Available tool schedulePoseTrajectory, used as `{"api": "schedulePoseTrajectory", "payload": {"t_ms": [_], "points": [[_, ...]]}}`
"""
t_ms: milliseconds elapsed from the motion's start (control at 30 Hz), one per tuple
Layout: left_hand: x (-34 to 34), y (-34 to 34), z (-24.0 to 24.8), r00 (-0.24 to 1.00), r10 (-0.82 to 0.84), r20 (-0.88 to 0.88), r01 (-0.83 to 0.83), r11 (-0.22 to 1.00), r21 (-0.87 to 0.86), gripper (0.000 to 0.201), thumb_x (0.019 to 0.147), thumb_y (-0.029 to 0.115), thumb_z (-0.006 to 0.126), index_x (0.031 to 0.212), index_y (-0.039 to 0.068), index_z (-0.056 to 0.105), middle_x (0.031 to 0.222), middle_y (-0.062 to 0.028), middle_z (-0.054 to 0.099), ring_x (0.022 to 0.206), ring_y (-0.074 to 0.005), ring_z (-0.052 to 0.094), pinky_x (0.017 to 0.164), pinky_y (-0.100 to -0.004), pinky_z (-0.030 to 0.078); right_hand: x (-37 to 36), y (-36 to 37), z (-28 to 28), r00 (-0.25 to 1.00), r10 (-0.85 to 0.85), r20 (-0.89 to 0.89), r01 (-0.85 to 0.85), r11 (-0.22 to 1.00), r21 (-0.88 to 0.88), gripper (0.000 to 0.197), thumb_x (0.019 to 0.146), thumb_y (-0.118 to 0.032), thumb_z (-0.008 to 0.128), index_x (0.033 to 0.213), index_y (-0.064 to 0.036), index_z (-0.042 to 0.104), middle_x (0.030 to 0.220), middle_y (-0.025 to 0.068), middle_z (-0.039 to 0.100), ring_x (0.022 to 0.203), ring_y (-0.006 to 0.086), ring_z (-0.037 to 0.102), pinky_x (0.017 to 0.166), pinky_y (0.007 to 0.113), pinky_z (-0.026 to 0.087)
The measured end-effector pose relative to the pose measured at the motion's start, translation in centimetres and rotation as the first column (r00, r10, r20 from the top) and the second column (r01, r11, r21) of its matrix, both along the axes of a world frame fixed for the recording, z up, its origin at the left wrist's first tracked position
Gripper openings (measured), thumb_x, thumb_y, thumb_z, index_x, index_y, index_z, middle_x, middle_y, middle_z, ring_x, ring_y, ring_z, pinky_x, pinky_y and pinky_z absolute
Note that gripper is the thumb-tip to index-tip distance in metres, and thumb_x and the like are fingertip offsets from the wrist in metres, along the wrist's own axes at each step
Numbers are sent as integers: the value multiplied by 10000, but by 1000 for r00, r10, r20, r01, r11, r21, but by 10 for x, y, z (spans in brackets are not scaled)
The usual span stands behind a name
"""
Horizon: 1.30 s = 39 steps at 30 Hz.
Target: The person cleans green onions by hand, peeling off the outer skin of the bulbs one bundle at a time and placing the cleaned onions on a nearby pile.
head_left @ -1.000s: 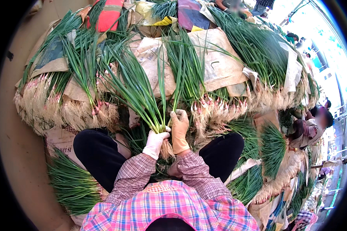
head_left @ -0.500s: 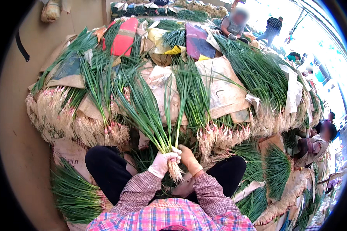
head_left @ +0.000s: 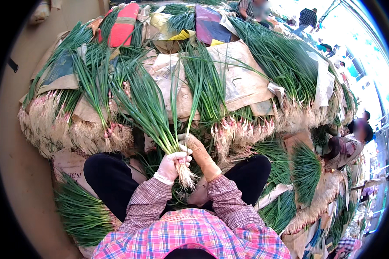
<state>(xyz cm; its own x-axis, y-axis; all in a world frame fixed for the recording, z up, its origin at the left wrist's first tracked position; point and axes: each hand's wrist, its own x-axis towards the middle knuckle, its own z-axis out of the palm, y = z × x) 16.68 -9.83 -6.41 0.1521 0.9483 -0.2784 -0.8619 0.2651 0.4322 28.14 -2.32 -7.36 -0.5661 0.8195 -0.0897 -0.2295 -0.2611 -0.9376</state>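
My left hand (head_left: pixel 170 165), in a white glove, is closed round a bunch of spring onions (head_left: pixel 149 110) just above the pinkish bulbs. Their pale roots (head_left: pixel 186 176) hang below the fist, and the long green leaves fan up and away to the left. Against the bunch's right side is my right hand (head_left: pixel 199 154), in a tan glove with pale fingertips. Its fingers pinch a separate spring onion stalk (head_left: pixel 193 103) that stands up from them. The lower end of that stalk is hidden by the fingers.
Ahead lies a wide heap of spring onions (head_left: pixel 272 56), roots toward me, with sacking (head_left: pixel 240 82) spread among them. More bundles lie at my left knee (head_left: pixel 80 211) and beyond my right knee (head_left: pixel 307 172). A wall (head_left: pixel 30 108) rises at left. Other people (head_left: pixel 348 149) sit at right.
My right hand has moved up from beside the left fist along the stalk, its fingertips now higher than the left hand. The whole view has shifted slightly. The left hand keeps its grip.
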Motion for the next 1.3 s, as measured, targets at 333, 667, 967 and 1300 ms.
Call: {"api": "schedulePoseTrajectory", "payload": {"t_ms": [333, 667, 967, 1300], "points": [[-6, -8, 46, 968, 245, -50, -220, 931, 290, 142, 785, -19, 551, 895, 56, 503, 950, -161, 577, 687, -154, 579, 580, -254, 498, 66, 43, 16, 261, -893, 367, 0, 380, 925, 162, 808, -153, 633, 936, -86, 561, 827, 50, 574, 752, 180, 540, 629, 302, 449], [-6, 4, 24, 978, 196, -65, -183, 969, 169, 458, 787, -4, 559, 1229, 7, 437, 857, -93, 584, 740, -155, 588, 684, -306, 515, 66, 17, 1, 789, -262, 556, -231, 711, 664, 162, 829, -164, 613, 956, -66, 633, 843, 103, 643, 831, 231, 622, 733, 317, 482], [0, 3, 32, 975, 167, -143, -142, 975, 173, 489, 785, 34, 581, 1244, -4, 416, 739, -53, 528, 711, -173, 542, 645, -300, 481, 111, 125, 15, 33, -826, 563, -192, 547, 814, 163, 829, -214, 613, 836, -55, 576, 752, 98, 566, 697, 166, 541, 571, 313, 457], [21, 6, -7, 923, 89, -374, -93, 996, 9, 88, 735, -30, 610, 787, 21, 560, 694, -61, 590, 537, -109, 526, 556, -242, 471, 35, -10, 9, 977, -151, 153, 175, 972, -156, 293, 814, -121, 641, 1072, 0, 572, 847, 24, 600, 754, 100, 522, 713, 223, 421]]}}
